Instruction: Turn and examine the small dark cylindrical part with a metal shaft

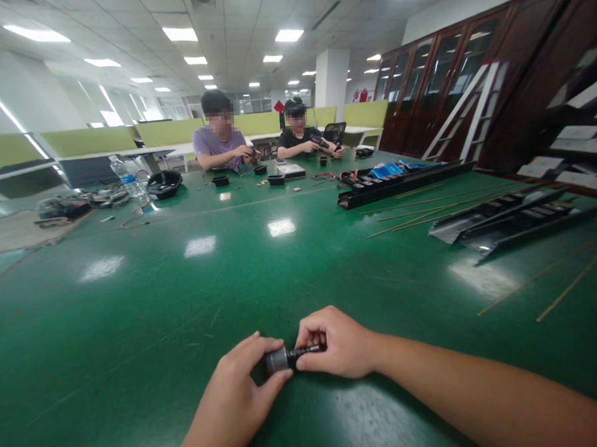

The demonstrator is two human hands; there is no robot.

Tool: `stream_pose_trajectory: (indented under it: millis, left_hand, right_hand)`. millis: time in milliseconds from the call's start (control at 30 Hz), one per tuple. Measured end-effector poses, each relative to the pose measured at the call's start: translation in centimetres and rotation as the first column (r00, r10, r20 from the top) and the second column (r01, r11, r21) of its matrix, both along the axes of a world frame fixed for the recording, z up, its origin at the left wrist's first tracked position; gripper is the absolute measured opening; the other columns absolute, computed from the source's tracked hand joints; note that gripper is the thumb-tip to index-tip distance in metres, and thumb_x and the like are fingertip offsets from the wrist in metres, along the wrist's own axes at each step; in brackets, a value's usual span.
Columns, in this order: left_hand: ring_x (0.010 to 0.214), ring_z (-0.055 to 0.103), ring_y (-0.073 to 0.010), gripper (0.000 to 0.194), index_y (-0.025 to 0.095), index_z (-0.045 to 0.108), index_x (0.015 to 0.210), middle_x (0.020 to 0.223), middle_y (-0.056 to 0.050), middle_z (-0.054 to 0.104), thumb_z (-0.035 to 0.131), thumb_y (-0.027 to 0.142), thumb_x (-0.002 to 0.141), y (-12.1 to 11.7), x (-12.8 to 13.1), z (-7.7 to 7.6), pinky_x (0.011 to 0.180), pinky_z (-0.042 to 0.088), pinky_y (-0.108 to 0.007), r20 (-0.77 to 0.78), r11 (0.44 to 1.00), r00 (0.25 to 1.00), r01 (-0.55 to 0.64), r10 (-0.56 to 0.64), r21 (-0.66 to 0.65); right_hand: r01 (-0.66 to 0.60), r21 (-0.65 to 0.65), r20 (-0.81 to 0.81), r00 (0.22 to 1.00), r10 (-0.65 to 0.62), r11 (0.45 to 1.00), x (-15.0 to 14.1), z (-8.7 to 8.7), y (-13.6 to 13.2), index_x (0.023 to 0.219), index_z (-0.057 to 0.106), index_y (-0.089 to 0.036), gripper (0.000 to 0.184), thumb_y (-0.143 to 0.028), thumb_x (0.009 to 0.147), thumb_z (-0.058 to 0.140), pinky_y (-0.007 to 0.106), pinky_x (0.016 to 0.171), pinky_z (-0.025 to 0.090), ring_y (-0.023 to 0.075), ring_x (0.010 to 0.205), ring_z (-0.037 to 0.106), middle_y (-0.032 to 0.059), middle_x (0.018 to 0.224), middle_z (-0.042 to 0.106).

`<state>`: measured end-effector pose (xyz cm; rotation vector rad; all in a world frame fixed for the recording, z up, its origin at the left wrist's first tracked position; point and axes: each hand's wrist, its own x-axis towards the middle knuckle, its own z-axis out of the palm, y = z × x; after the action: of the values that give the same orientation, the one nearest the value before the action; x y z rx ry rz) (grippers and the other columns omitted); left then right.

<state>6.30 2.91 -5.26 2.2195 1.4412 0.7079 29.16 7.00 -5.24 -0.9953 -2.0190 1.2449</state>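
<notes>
A small cylindrical metal part (276, 361) with a dark ribbed shaft (299, 353) lies sideways between my hands, close to the green tabletop. My left hand (242, 386) grips the thick grey body between thumb and fingers. From the other side, my right hand (341, 345) pinches the thin ribbed shaft, its other fingers curled in. Whether the body and the shaft are one piece or two, I cannot tell. The ribbed end points right, into my right hand.
Black metal channels (508, 222) and thin brass-coloured rods (418, 217) lie to the right. Across the green table (148, 311), two people handle small parts near black trays (276, 180). A water bottle (129, 179) and a black headset-like object (164, 184) stand at the far left.
</notes>
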Motion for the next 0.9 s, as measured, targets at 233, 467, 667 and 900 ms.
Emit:
stream_pose_trajectory:
  millis: [233, 467, 667, 900]
  left_hand:
    - [0.117, 0.062, -0.0278, 0.029, 0.03, 0.069, 0.113, 0.112, -0.003, 0.071, 0.069, 0.032, 0.083, 0.07, -0.23, 0.16, 0.102, 0.052, -0.049, -0.006, 1.0, 1.0, 0.01, -0.01, 0.022]
    - [0.117, 0.062, -0.0261, 0.029, 0.032, 0.068, 0.113, 0.113, -0.001, 0.071, 0.069, 0.033, 0.083, 0.17, -0.25, 0.22, 0.103, 0.052, -0.048, -0.025, 1.0, 1.0, 0.006, -0.006, 0.024]
    - [0.116, 0.063, -0.0268, 0.03, 0.031, 0.069, 0.112, 0.112, -0.002, 0.072, 0.07, 0.032, 0.083, 0.21, -0.37, 0.16, 0.103, 0.052, -0.048, -0.021, 0.999, 1.0, 0.009, -0.008, 0.05]
    - [0.117, 0.063, -0.0266, 0.03, 0.031, 0.068, 0.112, 0.112, -0.001, 0.072, 0.07, 0.034, 0.083, 0.23, -0.62, 0.15, 0.103, 0.052, -0.048, -0.02, 0.998, 1.0, 0.004, -0.003, 0.063]
  right_hand:
    - [0.006, -0.02, -0.012, 1.0, -0.006, 1.0, -0.02, 0.08, -0.04, 0.077, 0.068, -0.013, 0.017, -0.026, 0.071, 0.077, 0.019, 0.051, 0.038, 0.009, 0.054, 0.051, -0.0027, 0.061, 0.059]
    - [0.009, -0.036, -0.019, 1.0, -0.01, 0.999, 0.09, -0.11, 0.03, 0.077, 0.068, -0.013, 0.019, -0.028, 0.07, 0.077, 0.019, 0.05, 0.038, 0.0093, 0.053, 0.051, -0.0023, 0.061, 0.059]
    - [0.02, -0.035, -0.01, 1.0, -0.021, 0.999, 0.03, -0.22, 0.09, 0.076, 0.069, -0.013, 0.018, -0.028, 0.07, 0.077, 0.02, 0.051, 0.038, 0.0092, 0.053, 0.051, -0.0027, 0.06, 0.058]
    - [0.031, -0.039, -0.008, 0.999, -0.032, 0.999, 0.05, 0.04, -0.01, 0.076, 0.068, -0.013, 0.017, -0.027, 0.07, 0.076, 0.019, 0.05, 0.037, 0.0091, 0.053, 0.051, -0.0025, 0.06, 0.058]
